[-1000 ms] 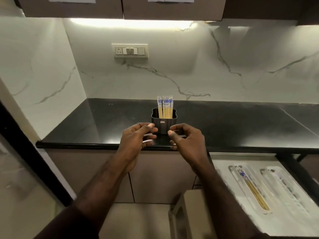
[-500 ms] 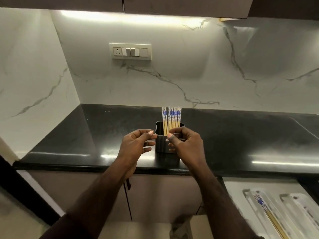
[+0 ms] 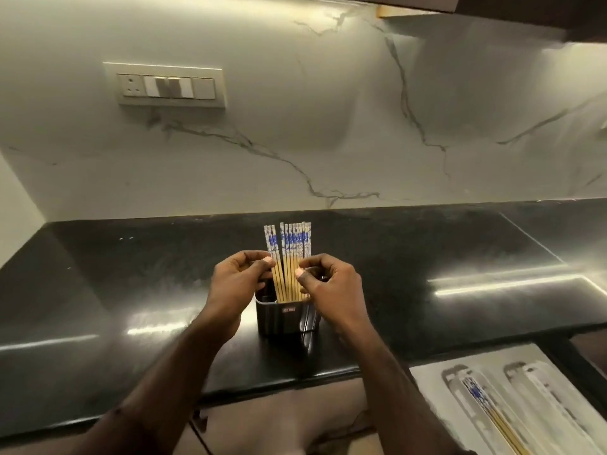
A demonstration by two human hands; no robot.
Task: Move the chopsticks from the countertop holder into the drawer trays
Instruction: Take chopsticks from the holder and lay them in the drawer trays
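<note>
A bunch of bamboo chopsticks [image 3: 293,244] with blue-and-white tops stands upright in a dark metal holder [image 3: 283,318] on the black countertop [image 3: 131,290]. My left hand [image 3: 238,285] pinches the leftmost pair, which leans slightly away from the bunch. My right hand [image 3: 330,285] pinches the right side of the bunch, thumb in front. At the lower right the open drawer [image 3: 427,377] holds a white tray [image 3: 455,377] with chopsticks lying in it [image 3: 476,394] and a second white tray [image 3: 538,385] beside it.
A marble backsplash with a switch plate [image 3: 166,86] rises behind the counter. A side wall closes the left end. Cabinet fronts [image 3: 282,418] sit below the counter edge. An upper cabinet overhangs at the top right.
Both hands moved up from the holder's front to the chopstick shafts. The left one has pulled a pair apart from the bunch. The view came closer and tilted toward the counter.
</note>
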